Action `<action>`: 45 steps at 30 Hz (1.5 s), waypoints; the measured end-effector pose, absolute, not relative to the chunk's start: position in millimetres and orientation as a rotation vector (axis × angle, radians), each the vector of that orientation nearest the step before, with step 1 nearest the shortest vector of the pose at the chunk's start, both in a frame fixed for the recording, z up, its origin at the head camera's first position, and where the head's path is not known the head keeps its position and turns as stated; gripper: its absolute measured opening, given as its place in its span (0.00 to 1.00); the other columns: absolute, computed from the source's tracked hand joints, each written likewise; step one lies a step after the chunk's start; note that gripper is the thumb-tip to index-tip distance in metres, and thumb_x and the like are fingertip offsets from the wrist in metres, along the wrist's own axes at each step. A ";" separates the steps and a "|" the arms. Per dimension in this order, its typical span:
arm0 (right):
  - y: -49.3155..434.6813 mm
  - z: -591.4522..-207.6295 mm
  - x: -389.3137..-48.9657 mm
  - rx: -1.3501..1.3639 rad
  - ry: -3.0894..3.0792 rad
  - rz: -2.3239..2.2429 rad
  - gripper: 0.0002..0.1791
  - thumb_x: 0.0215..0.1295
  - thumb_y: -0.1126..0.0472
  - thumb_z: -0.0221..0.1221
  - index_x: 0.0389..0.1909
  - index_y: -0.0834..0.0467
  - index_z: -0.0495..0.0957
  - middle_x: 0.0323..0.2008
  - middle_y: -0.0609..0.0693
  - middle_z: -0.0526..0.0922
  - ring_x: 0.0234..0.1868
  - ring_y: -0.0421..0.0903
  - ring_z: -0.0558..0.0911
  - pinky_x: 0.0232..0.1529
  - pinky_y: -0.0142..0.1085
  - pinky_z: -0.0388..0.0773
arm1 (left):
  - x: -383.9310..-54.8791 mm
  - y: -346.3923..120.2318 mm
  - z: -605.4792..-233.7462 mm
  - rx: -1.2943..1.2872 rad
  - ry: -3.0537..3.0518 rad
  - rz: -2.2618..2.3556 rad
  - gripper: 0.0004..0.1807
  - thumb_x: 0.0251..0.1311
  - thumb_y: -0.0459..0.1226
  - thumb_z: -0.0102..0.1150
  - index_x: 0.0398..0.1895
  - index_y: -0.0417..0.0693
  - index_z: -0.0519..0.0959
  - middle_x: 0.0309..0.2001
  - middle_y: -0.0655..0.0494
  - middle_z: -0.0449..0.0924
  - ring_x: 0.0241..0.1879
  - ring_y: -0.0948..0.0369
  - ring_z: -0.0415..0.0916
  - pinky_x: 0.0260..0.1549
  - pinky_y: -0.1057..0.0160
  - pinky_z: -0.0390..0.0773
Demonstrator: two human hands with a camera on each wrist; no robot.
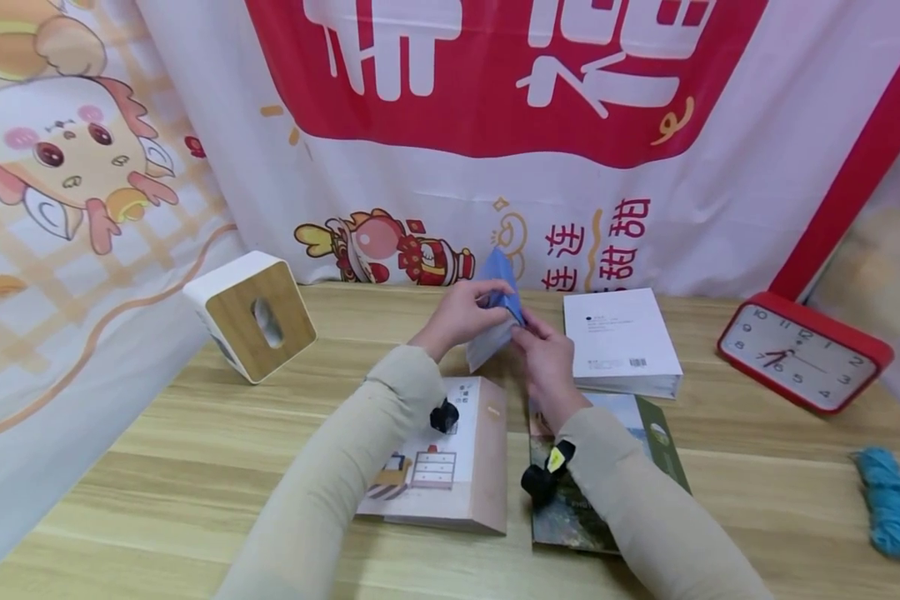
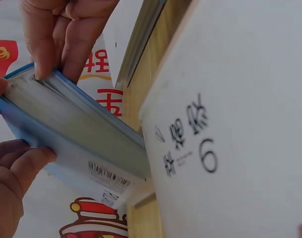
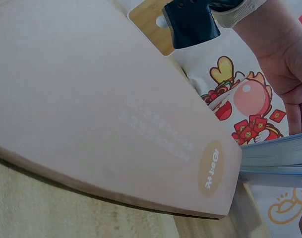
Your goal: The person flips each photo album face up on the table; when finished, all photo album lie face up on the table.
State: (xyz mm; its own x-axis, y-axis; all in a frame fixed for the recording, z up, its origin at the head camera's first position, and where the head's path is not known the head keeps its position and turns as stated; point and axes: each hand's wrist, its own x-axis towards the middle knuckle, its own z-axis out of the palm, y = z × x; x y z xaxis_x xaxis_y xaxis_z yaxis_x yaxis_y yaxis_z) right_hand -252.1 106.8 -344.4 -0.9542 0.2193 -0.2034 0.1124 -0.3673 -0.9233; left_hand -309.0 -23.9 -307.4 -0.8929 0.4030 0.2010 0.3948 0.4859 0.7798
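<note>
A blue-covered book stands tilted on edge near the back of the table, held between both hands. My left hand pinches its cover from the left, fingers over the top. From the right, my right hand grips its other side. The left wrist view shows the thick page block between the blue covers and a barcode on the near cover. In the right wrist view only the book's pages show at the right edge, below the left hand.
In front lies a white and beige book, with a dark green picture-covered book to its right. Behind that is a thick white book. A wood-faced white box, a red clock and blue yarn stand around.
</note>
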 end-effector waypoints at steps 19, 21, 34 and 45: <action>98.6 -336.7 -248.7 -0.259 -1.980 2.127 0.20 0.57 0.66 0.62 0.52 0.53 0.78 0.50 0.51 0.81 0.49 0.42 0.79 0.47 0.31 0.77 | -297.4 -51.3 -316.5 0.638 2.240 1.918 0.13 0.60 0.31 0.55 0.49 0.46 0.76 0.62 0.54 0.69 0.63 0.55 0.64 0.57 0.51 0.70; 97.7 -336.7 -247.5 -0.238 -1.994 2.106 0.19 0.58 0.66 0.61 0.51 0.53 0.79 0.51 0.50 0.81 0.49 0.41 0.79 0.47 0.30 0.77 | -297.4 -53.0 -317.7 0.627 2.226 1.929 0.13 0.60 0.31 0.55 0.49 0.46 0.76 0.61 0.54 0.70 0.62 0.56 0.66 0.55 0.51 0.71; 96.4 -345.5 -244.5 -0.205 -2.013 2.069 0.19 0.61 0.59 0.60 0.54 0.46 0.77 0.55 0.45 0.78 0.54 0.38 0.76 0.53 0.31 0.74 | -299.0 -54.8 -328.3 0.638 2.227 1.940 0.18 0.56 0.27 0.57 0.51 0.41 0.75 0.56 0.47 0.74 0.53 0.54 0.74 0.49 0.59 0.77; 87.5 -355.5 -253.6 -0.148 -1.990 2.193 0.26 0.60 0.68 0.58 0.61 0.53 0.70 0.58 0.53 0.75 0.57 0.44 0.75 0.56 0.33 0.72 | -301.2 -56.5 -305.5 0.808 2.784 1.188 0.32 0.53 0.42 0.65 0.63 0.52 0.68 0.66 0.56 0.65 0.67 0.57 0.57 0.62 0.57 0.63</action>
